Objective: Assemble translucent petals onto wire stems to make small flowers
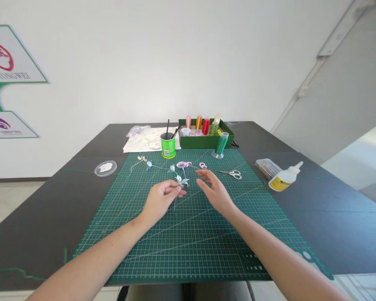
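Observation:
Between the thumb and fingers of my left hand point(163, 196) is a small pale-blue flower point(182, 180), its petals pointing up and its thin stem trailing below. My right hand point(215, 191) hovers to the right with fingers apart and nothing visible in it. Just beyond the hands lie a purple flower piece point(181, 165), a pink-purple loop piece point(202, 165) and a light-blue petal piece point(172, 168). Farther left are another blue petal piece point(149, 164) and a small cream-and-pink sprig point(142, 159) with trailing thread.
Scissors point(233, 173) lie on the green cutting mat point(181, 242). A green can point(168, 146) holds dark sticks. Behind stands a green box point(200, 142) of thread spools, with a teal spool point(222, 144) in front. A glue bottle point(285, 177) and plastic case point(267, 168) sit right, a round lid point(105, 168) left.

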Demonstrator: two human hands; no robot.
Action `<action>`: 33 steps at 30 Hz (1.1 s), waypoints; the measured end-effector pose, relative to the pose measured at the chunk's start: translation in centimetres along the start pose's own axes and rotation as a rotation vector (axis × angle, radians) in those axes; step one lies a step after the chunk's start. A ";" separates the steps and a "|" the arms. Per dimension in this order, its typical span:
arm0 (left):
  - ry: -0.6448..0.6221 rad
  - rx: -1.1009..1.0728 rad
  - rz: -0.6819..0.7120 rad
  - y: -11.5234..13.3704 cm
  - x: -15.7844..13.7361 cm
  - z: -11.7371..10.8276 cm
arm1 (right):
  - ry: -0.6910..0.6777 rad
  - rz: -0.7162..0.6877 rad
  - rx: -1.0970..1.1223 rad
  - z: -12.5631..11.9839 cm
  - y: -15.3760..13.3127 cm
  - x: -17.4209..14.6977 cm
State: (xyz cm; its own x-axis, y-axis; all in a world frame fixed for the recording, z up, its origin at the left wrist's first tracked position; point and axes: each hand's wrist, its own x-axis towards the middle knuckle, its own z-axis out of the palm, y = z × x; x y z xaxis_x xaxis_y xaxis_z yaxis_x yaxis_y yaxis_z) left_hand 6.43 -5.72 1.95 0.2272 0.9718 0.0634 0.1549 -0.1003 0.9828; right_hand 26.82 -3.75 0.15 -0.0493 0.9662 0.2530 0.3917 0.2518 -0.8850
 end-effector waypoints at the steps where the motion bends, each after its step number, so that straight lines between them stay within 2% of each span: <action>1: -0.003 -0.003 0.001 0.0 0.0 0.0 | -0.039 -0.011 0.016 0.1 -0.1 -0.1; 7: -0.027 -0.038 0.004 -0.2 0.0 0.0 | -0.380 0.014 0.301 1.1 -1.3 -1.0; 12: -0.045 -0.023 0.005 -0.4 0.0 0.0 | -0.497 0.154 0.390 1.5 -1.6 -1.5; 18: -0.046 -0.051 -0.016 0.0 -0.2 0.2 | -0.437 0.104 0.310 1.2 -1.6 -1.5; 27: -0.080 -0.021 -0.020 -0.3 -0.3 0.5 | -0.351 0.132 0.216 0.8 -2.2 -1.3; 33: -0.055 0.096 -0.046 0.0 -0.4 0.6 | -0.283 0.198 0.349 0.9 -2.3 -1.3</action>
State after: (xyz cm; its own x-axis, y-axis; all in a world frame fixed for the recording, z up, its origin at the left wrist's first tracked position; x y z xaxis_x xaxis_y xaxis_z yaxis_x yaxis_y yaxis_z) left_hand 6.96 -6.23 1.81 0.2701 0.9628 0.0063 0.2570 -0.0784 0.9632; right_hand 25.19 -5.49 1.52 -0.2716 0.9624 -0.0067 0.0900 0.0184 -0.9958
